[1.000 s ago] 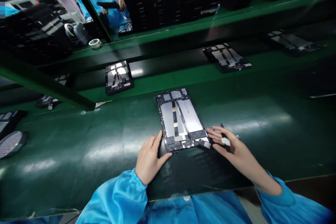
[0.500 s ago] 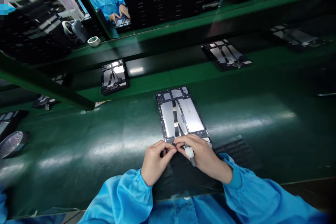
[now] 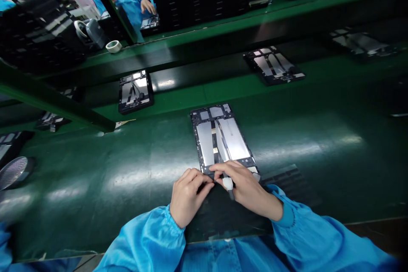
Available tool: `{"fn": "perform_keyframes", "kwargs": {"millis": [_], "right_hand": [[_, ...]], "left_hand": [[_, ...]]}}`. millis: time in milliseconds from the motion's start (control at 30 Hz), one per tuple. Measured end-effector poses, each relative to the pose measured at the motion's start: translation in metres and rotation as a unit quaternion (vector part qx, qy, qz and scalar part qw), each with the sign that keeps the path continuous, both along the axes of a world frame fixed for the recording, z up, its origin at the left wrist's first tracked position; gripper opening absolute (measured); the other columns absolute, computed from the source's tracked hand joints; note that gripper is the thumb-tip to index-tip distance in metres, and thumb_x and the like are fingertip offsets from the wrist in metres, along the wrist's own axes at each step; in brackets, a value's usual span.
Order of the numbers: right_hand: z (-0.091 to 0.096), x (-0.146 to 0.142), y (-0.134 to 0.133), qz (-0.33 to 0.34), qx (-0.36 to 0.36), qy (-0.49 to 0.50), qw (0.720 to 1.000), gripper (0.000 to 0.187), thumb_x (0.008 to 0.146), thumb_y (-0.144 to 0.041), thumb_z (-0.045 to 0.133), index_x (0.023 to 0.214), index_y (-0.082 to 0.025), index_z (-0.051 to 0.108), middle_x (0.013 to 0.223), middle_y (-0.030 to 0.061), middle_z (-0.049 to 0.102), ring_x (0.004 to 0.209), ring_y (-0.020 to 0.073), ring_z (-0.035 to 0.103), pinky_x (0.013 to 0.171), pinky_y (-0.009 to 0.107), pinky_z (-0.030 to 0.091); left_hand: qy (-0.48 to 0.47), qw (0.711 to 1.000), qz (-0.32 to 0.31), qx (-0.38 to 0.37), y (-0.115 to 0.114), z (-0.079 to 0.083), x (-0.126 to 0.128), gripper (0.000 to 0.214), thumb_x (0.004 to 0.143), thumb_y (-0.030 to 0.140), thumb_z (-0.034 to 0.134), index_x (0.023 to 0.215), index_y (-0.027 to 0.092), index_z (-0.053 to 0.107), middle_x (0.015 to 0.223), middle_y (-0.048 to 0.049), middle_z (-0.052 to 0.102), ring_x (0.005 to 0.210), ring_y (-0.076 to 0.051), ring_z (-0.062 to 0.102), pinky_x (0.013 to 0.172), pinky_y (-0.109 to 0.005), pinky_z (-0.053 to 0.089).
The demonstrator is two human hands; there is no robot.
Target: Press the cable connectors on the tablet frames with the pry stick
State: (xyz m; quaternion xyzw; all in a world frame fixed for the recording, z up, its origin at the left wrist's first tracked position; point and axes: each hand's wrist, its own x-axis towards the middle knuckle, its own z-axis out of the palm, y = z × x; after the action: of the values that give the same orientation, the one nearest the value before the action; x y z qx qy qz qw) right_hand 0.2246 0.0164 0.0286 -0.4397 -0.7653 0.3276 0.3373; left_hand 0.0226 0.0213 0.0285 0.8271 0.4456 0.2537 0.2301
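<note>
An opened tablet (image 3: 237,138) lies on the green bench in front of me, its silver battery area and dark flat cables uncovered. At its near edge my left hand (image 3: 190,194) is closed, thumb and forefinger tips together; whatever is between them is hidden. My right hand (image 3: 244,187) bends over the tablet's near right part and grips a slim grey tool with a white wrapping (image 3: 228,184), whose rear end points towards me. The tool's working tip is covered by the fingers. Both hands' fingertips almost meet at the tablet's bottom edge.
More opened tablets (image 3: 136,92) lie along the back strip, one of them (image 3: 276,66) to the right. A green post (image 3: 95,121) slants in from the left. A roll of tape (image 3: 114,46) sits on the ledge, a round dish (image 3: 15,173) at far left. Across, a co-worker's hand (image 3: 147,6) is over another device.
My hands stay at the tablet's near edge with only slight finger shifts; the tool tilts a little. The co-worker's hands have moved apart, one lifting away from the device.
</note>
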Motion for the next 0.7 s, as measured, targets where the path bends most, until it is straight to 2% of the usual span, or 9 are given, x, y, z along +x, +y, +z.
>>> {"fn": "perform_keyframes", "kwargs": {"millis": [100, 167, 267, 500, 700], "right_hand": [[-0.002, -0.002, -0.001, 0.013, 0.022, -0.011, 1.000, 0.058, 0.080, 0.008, 0.043, 0.125, -0.027, 0.054, 0.088, 0.0035, 0.065, 0.085, 0.0232, 0.060, 0.074, 0.035, 0.049], [-0.003, -0.002, -0.003, 0.014, 0.032, -0.023, 0.999, 0.063, 0.076, 0.011, 0.040, 0.125, -0.025, 0.053, 0.089, 0.0044, 0.063, 0.084, 0.0236, 0.058, 0.072, 0.035, 0.048], [-0.003, -0.002, -0.004, 0.016, 0.041, -0.040, 0.998, 0.065, 0.073, 0.012, 0.039, 0.126, -0.024, 0.052, 0.090, 0.0055, 0.063, 0.081, 0.0238, 0.056, 0.070, 0.036, 0.048], [-0.005, 0.000, -0.006, 0.024, 0.017, -0.025, 0.999, 0.071, 0.073, 0.014, 0.041, 0.133, -0.025, 0.048, 0.096, 0.0057, 0.063, 0.087, 0.0237, 0.057, 0.075, 0.037, 0.050], [-0.005, 0.000, -0.006, 0.026, 0.010, -0.034, 0.999, 0.071, 0.072, 0.014, 0.041, 0.132, -0.025, 0.049, 0.102, 0.0066, 0.064, 0.089, 0.0238, 0.058, 0.075, 0.038, 0.050]], "left_hand": [[0.026, 0.999, -0.002, 0.027, -0.003, 0.000, -0.002, 0.018, 0.098, 0.032, 0.054, 0.090, 0.022, 0.067, 0.084, -0.0032, 0.064, 0.080, -0.016, 0.061, 0.068, -0.026, 0.050], [0.071, 0.992, -0.021, 0.098, -0.006, 0.000, -0.006, 0.014, 0.098, 0.026, 0.054, 0.098, 0.022, 0.068, 0.086, -0.0030, 0.065, 0.078, -0.016, 0.059, 0.066, -0.027, 0.047], [0.123, 0.973, -0.061, 0.185, -0.009, 0.000, -0.015, 0.023, 0.098, 0.017, 0.053, 0.117, 0.022, 0.064, 0.097, -0.0039, 0.069, 0.080, -0.017, 0.058, 0.070, -0.028, 0.046], [0.135, 0.967, -0.089, 0.197, -0.007, -0.005, -0.027, 0.030, 0.099, 0.014, 0.049, 0.126, 0.022, 0.059, 0.108, -0.0047, 0.069, 0.087, -0.017, 0.059, 0.075, -0.030, 0.046], [0.118, 0.967, -0.093, 0.204, -0.007, -0.008, -0.025, 0.030, 0.097, 0.013, 0.053, 0.125, 0.021, 0.060, 0.107, -0.0057, 0.068, 0.087, -0.017, 0.059, 0.075, -0.030, 0.047]]}}
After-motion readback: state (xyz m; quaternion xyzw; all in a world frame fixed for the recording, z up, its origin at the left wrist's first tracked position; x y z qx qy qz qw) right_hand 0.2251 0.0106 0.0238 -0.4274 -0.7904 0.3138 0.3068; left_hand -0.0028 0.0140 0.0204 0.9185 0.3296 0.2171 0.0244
